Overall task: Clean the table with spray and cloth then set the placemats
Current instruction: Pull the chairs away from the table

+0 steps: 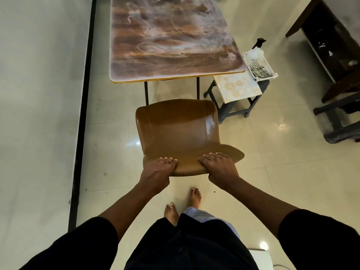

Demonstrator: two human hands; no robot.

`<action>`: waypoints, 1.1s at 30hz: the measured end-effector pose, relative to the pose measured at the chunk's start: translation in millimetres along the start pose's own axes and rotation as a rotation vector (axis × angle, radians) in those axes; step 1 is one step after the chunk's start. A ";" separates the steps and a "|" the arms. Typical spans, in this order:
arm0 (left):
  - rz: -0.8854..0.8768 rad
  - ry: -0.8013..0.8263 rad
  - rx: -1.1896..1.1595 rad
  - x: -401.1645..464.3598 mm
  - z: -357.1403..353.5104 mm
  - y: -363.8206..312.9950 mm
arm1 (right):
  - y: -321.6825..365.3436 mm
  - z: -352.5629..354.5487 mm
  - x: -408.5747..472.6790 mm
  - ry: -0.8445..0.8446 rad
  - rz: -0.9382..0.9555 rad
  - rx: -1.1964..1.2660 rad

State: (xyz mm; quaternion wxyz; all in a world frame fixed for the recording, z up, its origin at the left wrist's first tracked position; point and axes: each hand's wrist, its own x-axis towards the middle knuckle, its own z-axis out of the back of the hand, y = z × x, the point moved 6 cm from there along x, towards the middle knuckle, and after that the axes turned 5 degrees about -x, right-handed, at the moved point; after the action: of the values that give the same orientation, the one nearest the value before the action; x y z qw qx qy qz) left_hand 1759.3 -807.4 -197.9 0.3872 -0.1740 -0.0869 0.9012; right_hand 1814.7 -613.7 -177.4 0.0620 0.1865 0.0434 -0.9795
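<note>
Both hands, left hand (158, 168) and right hand (220, 166), clamp the chair (175, 129) backrest's top edge. We judge an even, straight pull keeps it clear of the smeared table (171, 39).

- Both arms reach forward and down, almost straight, with dark sleeves ending above the elbows.
- The left hand (158, 168) grips the top edge of a chair back (187, 164), fingers curled over it.
- The right hand (219, 166) grips the same edge just beside it, fingers over the top.
</note>
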 end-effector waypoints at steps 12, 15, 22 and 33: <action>0.063 -0.060 0.021 10.9 23.2 17.2 | 1.2 8.0 25.6 -0.097 0.019 -0.015; 0.065 -0.073 0.006 11.7 23.5 15.0 | -2.1 5.9 27.0 -0.113 0.026 -0.019; 0.075 -0.082 0.019 11.0 25.6 14.2 | -5.6 8.6 28.6 -0.084 0.031 0.003; 0.100 -0.049 0.030 11.7 28.4 10.7 | -10.2 11.4 24.5 -0.049 0.022 0.011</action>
State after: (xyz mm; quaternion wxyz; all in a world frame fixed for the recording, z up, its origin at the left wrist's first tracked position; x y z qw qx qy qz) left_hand 1733.8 -806.8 -177.7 0.3418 -0.1504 -0.0741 0.9247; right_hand 1786.6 -607.5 -175.4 0.0730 0.1635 0.0346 -0.9832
